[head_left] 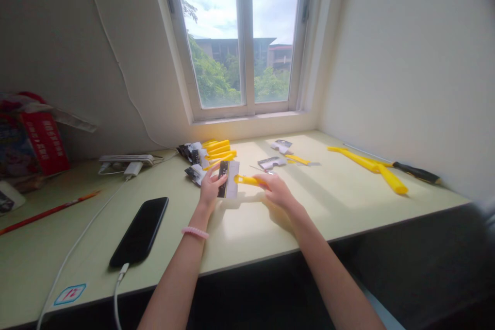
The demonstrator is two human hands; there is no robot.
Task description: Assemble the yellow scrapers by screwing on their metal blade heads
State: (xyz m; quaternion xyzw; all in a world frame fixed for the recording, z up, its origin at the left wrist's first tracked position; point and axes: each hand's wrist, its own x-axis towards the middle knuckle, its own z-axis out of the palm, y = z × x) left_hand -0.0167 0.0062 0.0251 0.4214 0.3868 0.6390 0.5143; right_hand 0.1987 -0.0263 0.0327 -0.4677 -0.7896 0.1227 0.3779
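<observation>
Now, right fingers [263,178] pinching a yellow plastic piece [243,180], left fingers [218,178] gripping a carded package [232,180]

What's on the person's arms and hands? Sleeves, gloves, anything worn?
The left arm and right arm are bare, with no sleeves or cables in view. The left hand and right hand are ungloved. A pink band, beaded or coiled, circles the left wrist.

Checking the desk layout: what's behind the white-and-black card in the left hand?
Behind the white-and-black card, held by the left hand, lie yellow plastic strips and black-and-white packets; the pale desk right under the card is hidden.
</observation>
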